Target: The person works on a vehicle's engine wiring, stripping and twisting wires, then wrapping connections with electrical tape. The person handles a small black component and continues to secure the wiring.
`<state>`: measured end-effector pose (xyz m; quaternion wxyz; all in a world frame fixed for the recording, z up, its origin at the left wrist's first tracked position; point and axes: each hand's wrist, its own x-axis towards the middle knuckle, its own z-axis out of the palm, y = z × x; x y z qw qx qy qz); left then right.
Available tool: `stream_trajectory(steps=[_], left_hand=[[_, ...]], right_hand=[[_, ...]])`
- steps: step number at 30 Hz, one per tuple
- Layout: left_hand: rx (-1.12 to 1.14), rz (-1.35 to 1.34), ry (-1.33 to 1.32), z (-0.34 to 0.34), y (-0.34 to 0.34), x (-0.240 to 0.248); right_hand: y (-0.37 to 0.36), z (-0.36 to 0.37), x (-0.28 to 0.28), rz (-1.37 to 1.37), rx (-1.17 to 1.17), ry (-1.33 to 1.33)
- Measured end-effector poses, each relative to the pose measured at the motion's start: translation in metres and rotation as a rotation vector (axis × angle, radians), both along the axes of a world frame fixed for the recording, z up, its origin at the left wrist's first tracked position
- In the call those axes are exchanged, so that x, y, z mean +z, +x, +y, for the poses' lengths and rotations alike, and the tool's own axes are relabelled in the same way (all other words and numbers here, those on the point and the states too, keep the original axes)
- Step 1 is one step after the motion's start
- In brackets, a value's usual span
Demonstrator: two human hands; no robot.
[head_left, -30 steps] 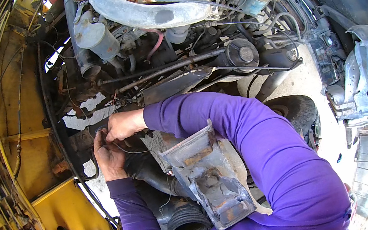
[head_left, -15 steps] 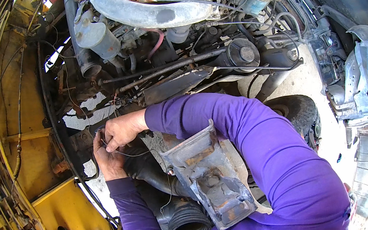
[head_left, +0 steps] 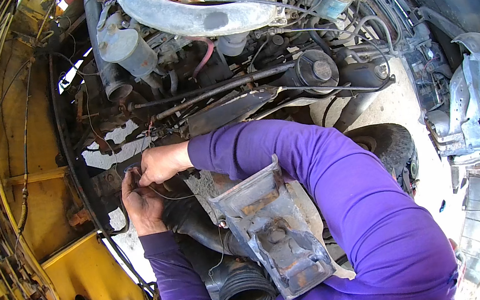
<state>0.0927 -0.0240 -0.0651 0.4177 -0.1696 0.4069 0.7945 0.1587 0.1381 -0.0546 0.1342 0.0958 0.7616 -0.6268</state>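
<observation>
The left hand (head_left: 142, 203) and the right hand (head_left: 162, 163) are placed together at the left of the engine bay, fingertips touching, the right just above the left, with a thin wire (head_left: 167, 196) held between them. Just right of the left hand a hose (head_left: 198, 226) is laid, running down toward a ribbed duct (head_left: 247, 287) at the lower edge. A metal bracket (head_left: 274, 237) is set right of the hose, under the right forearm. Behind the hands a long rod (head_left: 213, 89) is stretched across the engine to a round cap (head_left: 318, 70). A large pipe (head_left: 190, 13) is arched at the top. The body panel (head_left: 19, 150) is found at the far left, a tyre (head_left: 389, 144) to the right of the arm.
</observation>
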Motion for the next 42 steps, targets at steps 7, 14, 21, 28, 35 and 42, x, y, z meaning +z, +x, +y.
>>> stream_trajectory(steps=[7, 14, 21, 28, 35, 42], left_hand=[[-0.025, 0.03, 0.036, -0.002, 0.002, 0.001], [-0.021, 0.039, 0.004, 0.001, 0.004, 0.004], [-0.065, 0.035, 0.085, 0.0, 0.002, 0.005], [-0.04, 0.06, 0.056, -0.001, 0.001, 0.003], [-0.03, 0.034, 0.051, -0.001, 0.0, 0.0], [-0.028, 0.031, 0.045, 0.0, 0.002, 0.003]], right_hand=[[0.003, 0.002, 0.015, -0.133, 0.001, -0.028], [0.008, -0.003, 0.022, 0.072, 0.095, -0.065], [0.0, -0.002, 0.005, -0.138, -0.037, -0.229], [0.0, 0.0, 0.007, -0.126, -0.033, -0.185], [0.0, 0.0, 0.005, -0.108, -0.026, -0.179], [0.001, 0.001, 0.002, -0.099, -0.017, -0.141]])
